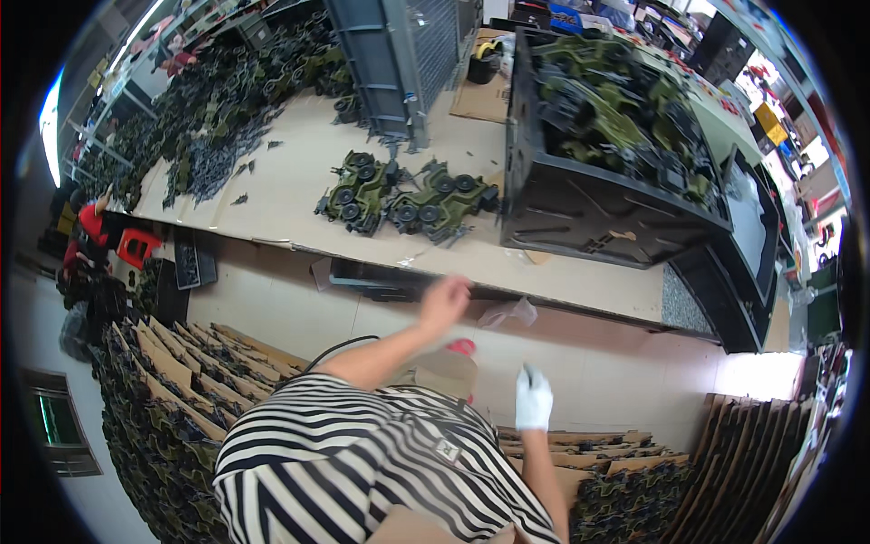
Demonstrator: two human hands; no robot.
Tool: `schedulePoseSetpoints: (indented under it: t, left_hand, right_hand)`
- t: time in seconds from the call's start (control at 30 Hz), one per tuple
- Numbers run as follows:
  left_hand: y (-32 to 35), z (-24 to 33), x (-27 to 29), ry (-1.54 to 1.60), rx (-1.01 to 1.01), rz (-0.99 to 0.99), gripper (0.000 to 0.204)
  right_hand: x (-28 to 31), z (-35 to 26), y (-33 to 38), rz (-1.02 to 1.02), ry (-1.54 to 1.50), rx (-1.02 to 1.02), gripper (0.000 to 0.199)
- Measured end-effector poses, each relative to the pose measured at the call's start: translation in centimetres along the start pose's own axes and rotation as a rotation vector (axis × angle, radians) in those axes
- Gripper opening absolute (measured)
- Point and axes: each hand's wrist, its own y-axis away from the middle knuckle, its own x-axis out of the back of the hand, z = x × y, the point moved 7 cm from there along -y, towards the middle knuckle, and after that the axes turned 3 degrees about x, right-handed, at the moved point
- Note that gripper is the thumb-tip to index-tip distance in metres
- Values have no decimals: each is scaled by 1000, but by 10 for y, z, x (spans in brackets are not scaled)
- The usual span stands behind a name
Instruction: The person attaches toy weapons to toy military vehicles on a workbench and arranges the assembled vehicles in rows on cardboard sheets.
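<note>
Both hands raised in front of the workbench, nothing gripped

Our left hand (444,304) is bare and blurred; its fingers look loosely curled with nothing visible in them, though we cannot tell its opening for certain. Our right hand (533,397), in a white glove, sits lower and to the right of the left hand, fingers partly closed, holding nothing we can see. Beyond the left hand, well apart on the cardboard-covered table (290,195), lie two green toy vehicles (403,198) side by side. To their right stands a black crate (580,213) filled with more green parts. Left of and below the left hand stand rows of cardboard trays (172,363) packed with dark green pieces.
</note>
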Motion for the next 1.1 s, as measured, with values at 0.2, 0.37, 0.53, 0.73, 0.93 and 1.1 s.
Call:
schedulePoseSetpoints:
  t: [0.2, 0.37, 0.53, 0.73, 0.93, 1.1]
  left_hand:
    - [-101, -52, 217, -253, -9, 678, 24]
    - [-164, -94, 264, -503, 268, 585, 49]
    - [-214, -104, 234, -851, 399, 153, 63]
    - [-234, -126, 258, -793, 344, 76, 55]
    - [-228, -144, 292, -490, 88, 99, 58]
    - [-189, -132, 430, -7, 225, 140, 47]
  right_hand:
    - [-49, -201, -139, 19, 208, 287, 41]
    - [-112, -303, -220, -29, 421, 138, 73]
    - [-151, -313, -253, -122, 451, -241, 92]
    - [-169, -318, -266, -60, 431, -265, 84]
    - [-156, -285, -263, 20, 529, -244, 82]
    - [-157, -313, -233, -21, 261, 0, 84]
